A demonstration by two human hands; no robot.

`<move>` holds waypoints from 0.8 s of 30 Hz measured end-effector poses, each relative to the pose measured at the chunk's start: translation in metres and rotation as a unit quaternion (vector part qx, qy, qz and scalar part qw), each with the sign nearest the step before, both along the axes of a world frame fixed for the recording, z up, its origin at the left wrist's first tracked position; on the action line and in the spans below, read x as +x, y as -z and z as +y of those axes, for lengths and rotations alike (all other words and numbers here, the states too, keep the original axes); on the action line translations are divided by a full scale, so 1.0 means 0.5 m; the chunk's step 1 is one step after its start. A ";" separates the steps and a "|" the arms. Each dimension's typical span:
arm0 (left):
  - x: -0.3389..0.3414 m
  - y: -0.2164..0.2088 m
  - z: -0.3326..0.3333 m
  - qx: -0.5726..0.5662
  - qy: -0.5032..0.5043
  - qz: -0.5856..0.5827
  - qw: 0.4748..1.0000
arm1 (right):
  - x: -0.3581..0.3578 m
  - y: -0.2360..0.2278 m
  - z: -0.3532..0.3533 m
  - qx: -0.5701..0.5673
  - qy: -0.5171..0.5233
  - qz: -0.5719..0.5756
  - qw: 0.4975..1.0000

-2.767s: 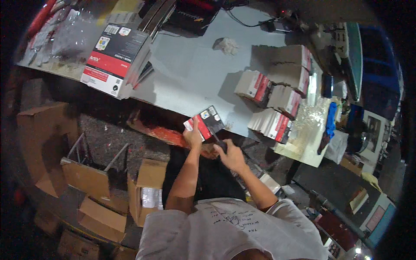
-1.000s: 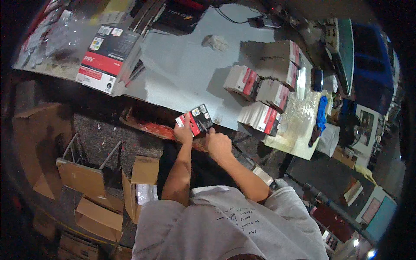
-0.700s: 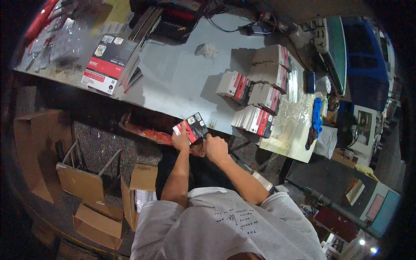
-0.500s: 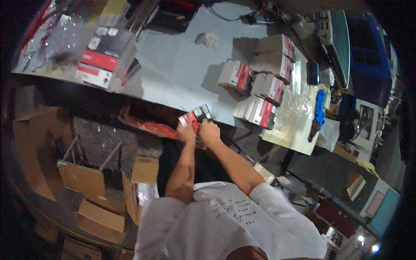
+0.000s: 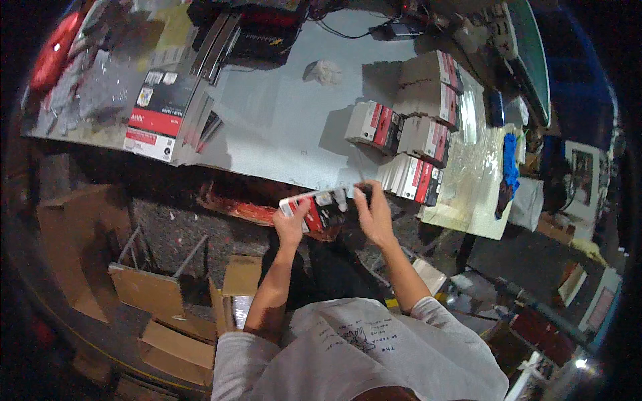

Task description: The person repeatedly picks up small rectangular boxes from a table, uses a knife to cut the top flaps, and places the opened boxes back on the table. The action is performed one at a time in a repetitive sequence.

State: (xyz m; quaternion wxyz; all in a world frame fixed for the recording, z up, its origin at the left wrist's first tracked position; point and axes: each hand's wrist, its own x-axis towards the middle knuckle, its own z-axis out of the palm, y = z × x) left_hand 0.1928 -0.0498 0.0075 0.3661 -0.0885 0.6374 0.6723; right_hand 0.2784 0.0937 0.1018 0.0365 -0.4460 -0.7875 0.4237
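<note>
My left hand (image 5: 289,226) grips the left end of a paper pad (image 5: 322,212) with a red, black and white cover, held tilted just off the table's front edge. My right hand (image 5: 374,212) is off the pad's right end, its fingers closed around a small dark thing (image 5: 365,190). A thin, pale, blade-like strip seems to rise from it; its kind cannot be made out. Close beyond my right hand stand piles of similar pads, among them a front pile (image 5: 413,179) and a small pile (image 5: 376,127).
The pale table (image 5: 267,127) spans ahead. Larger red-and-black pads (image 5: 158,115) lie at left, and a crumpled white wad (image 5: 323,72) sits farther back. Clear plastic film (image 5: 468,170) covers the right side, beside a blue cloth (image 5: 510,164). Open cardboard boxes (image 5: 177,351) stand on the floor at left.
My right hand has come away from the pad and moved right, with a dark thing showing in it. The pad, still in my left hand, has turned flatter, showing more of its cover.
</note>
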 end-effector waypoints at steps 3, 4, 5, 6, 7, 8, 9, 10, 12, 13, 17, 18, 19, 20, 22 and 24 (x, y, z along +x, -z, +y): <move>-0.012 -0.119 -0.008 0.047 0.040 0.055 0.997 | -0.038 -0.012 -0.057 -0.026 0.069 0.126 0.989; -0.031 -0.149 -0.008 0.033 0.097 0.085 0.991 | -0.046 -0.021 -0.067 -0.022 0.099 0.130 0.986; -0.046 -0.177 -0.013 0.029 0.143 0.116 0.982 | -0.052 -0.034 -0.075 -0.014 0.102 0.173 0.980; -0.051 -0.204 -0.016 0.002 0.135 0.111 0.985 | -0.054 -0.051 -0.079 -0.017 0.091 0.177 0.980; -0.049 -0.228 -0.022 -0.018 0.114 0.103 0.988 | -0.052 -0.070 -0.082 -0.017 0.077 0.193 0.978; -0.050 -0.247 -0.026 -0.030 0.084 0.122 0.989 | -0.049 -0.092 -0.083 -0.017 0.064 0.211 0.975; -0.051 -0.262 -0.028 0.003 0.078 0.149 0.986 | -0.043 -0.114 -0.085 -0.050 0.033 0.219 0.974; -0.047 -0.276 -0.031 0.071 0.078 0.099 0.989 | -0.033 -0.137 -0.088 -0.082 0.006 0.228 0.970; -0.030 -0.301 -0.030 0.176 0.104 0.058 0.977 | -0.013 -0.176 -0.086 -0.167 -0.035 0.247 0.954; -0.014 -0.314 -0.028 0.218 0.135 0.060 0.965 | -0.003 -0.191 -0.088 -0.203 -0.041 0.255 0.944; 0.063 -0.365 -0.001 0.193 0.119 0.007 0.974 | 0.023 -0.217 -0.109 -0.299 -0.044 0.322 0.897; 0.077 -0.371 0.014 0.188 0.115 0.073 0.973 | 0.023 -0.215 -0.116 -0.244 -0.039 0.347 0.905; 0.087 -0.376 0.028 0.187 0.104 0.140 0.967 | 0.020 -0.210 -0.121 -0.188 -0.026 0.367 0.911; 0.093 -0.378 0.042 0.192 0.107 0.079 0.972 | 0.023 -0.206 -0.119 -0.171 -0.003 0.355 0.919; 0.089 -0.368 0.069 0.194 0.154 0.113 0.962 | 0.019 -0.192 -0.107 -0.238 0.084 0.340 0.906; 0.083 -0.343 0.106 0.201 0.153 0.076 0.965 | 0.019 -0.175 -0.069 -0.194 0.109 0.405 0.887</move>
